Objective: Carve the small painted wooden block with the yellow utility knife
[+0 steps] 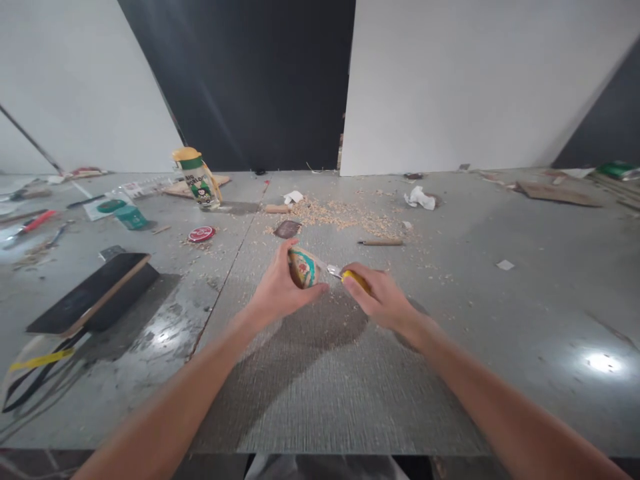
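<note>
My left hand (284, 283) is closed around a small wooden piece with a painted teal, red and cream face (304, 268), held tilted just above the grey table. In my right hand (377, 293) is a yellow-handled utility knife (356, 281), its metal tip pointing left at the painted piece. Whether the blade touches the wood I cannot tell. Beyond the hands lie a dark flat piece (287, 229) and a thin wooden-handled carving tool (381, 243).
Wood shavings (335, 215) spread behind the hands, near a short wooden block (277, 209) and crumpled tissue (420, 198). A yellow-lidded bottle (199, 179) stands back left. At left are a round red tin (201, 234) and a black folded board (93, 293).
</note>
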Motion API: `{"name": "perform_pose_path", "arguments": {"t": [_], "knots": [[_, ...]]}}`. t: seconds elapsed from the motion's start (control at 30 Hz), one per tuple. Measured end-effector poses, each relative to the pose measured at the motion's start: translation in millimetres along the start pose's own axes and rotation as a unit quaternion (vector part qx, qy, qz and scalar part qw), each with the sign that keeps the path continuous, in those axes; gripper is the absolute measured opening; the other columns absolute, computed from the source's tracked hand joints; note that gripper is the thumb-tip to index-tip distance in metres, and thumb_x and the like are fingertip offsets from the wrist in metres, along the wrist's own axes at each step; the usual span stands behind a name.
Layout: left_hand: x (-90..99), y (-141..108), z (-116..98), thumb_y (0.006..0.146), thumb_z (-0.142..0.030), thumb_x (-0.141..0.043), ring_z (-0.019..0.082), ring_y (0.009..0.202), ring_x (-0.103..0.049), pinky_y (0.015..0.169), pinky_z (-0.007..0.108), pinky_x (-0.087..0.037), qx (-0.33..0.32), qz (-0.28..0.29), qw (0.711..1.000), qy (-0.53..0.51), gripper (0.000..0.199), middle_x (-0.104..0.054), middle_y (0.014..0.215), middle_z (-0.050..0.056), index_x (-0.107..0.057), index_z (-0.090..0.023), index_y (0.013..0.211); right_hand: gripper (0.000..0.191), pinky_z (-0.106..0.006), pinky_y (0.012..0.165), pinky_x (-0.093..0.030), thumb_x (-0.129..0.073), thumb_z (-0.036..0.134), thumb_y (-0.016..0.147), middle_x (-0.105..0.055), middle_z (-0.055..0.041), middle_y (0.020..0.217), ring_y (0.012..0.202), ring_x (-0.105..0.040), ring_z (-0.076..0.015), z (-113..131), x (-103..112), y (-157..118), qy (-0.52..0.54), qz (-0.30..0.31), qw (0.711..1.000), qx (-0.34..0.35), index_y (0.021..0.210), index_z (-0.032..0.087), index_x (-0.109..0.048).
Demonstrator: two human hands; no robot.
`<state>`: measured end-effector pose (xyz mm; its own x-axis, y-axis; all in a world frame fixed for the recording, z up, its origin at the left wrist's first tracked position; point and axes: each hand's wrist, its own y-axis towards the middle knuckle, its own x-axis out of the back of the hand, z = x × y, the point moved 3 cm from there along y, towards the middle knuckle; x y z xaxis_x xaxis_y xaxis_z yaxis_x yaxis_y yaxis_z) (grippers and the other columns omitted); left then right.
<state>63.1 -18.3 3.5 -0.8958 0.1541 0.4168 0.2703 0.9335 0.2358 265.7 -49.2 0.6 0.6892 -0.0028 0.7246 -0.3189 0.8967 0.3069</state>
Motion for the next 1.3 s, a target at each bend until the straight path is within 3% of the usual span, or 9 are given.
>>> {"name": "perform_pose_path", "arguments": {"t": [0.37,0.5,0.97,1.3], "knots": [[-0.1,-3,-11,0.063,-0.032,-0.079,0.023,0.084,-0.061,0.073,0.036,-0.047,-0.008,-0.001,0.994,0.108,0.064,-0.061,0.092,0.004,-0.049,-0.023,0.118,0.035,-0.03,0.063,-0.036,-0.045,0.051,0.094,-0.072,-0.0059,0.089,0.075,-0.065,-0.0222,3,-1,-3,-0.124,-0.01,0.991,0.044,0.102,0.022,-0.062],[2.3,-2,-15,0.062,-0.03,-0.078,0.023,0.084,-0.061,0.073,0.036,-0.047,-0.016,-0.004,0.991,0.134,0.064,-0.062,0.095,0.005,-0.049,-0.023,0.119,0.035,-0.031,0.064,-0.037,-0.046,0.051,0.094,-0.073,-0.0065,0.094,0.079,-0.067,-0.0239,2,0,-4,-0.151,-0.019,0.987,0.054,0.105,0.023,-0.063],[9.3,0,-11,0.059,-0.031,-0.078,0.024,0.085,-0.061,0.071,0.034,-0.044,-0.029,-0.021,0.982,0.187,0.068,-0.062,0.098,0.005,-0.047,-0.024,0.12,0.037,-0.031,0.063,-0.039,-0.047,0.052,0.094,-0.075,-0.0043,0.092,0.078,-0.069,-0.023,0,3,-4,-0.195,-0.043,0.977,0.073,0.108,0.023,-0.065],[9.9,3,-10,0.061,-0.035,-0.077,0.024,0.088,-0.06,0.078,0.037,-0.045,-0.023,0.013,0.979,0.201,0.066,-0.062,0.102,0.006,-0.048,-0.022,0.119,0.038,-0.031,0.063,-0.038,-0.047,0.054,0.093,-0.074,-0.005,0.086,0.075,-0.067,-0.0227,1,5,-3,-0.232,-0.065,0.965,0.099,0.1,0.022,-0.067]]}}
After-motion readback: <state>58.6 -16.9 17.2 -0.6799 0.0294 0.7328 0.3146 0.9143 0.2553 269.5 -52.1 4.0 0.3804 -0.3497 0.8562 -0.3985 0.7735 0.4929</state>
